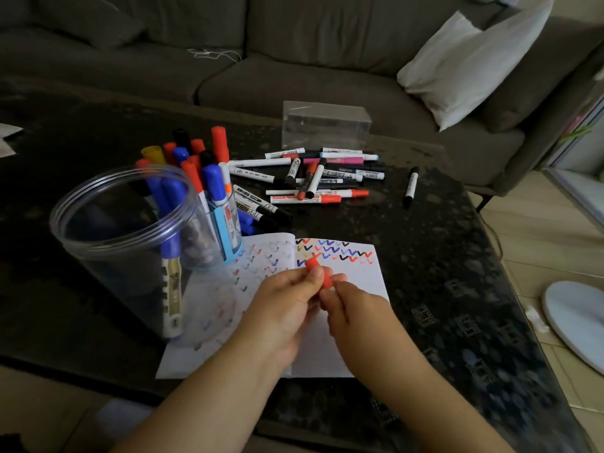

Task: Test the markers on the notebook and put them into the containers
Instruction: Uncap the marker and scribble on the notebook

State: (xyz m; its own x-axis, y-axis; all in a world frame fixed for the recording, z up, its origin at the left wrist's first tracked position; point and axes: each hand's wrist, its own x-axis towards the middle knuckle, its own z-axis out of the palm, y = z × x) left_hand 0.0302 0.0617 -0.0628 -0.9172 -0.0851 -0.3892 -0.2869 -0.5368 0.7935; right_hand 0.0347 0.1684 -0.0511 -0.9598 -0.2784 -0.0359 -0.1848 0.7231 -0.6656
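Gripping: both hands meet on one red marker (318,273), over the notebook (346,322).
Left hand (284,308): fingers curled, pinching its 9 o'clock side.
Right hand (356,308): pinching its 3 o'clock end.

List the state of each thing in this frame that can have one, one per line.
Red marker: held over the notebook by both hands.
Left hand: grips the marker.
Right hand: pinches the marker.
Notebook: open, pages covered in coloured check marks.
Round clear container: upright, holding a few markers.
Smaller container: upright, packed with markers.
Clear box: empty, as far as shows.
Loose markers: piled on the table, capped.
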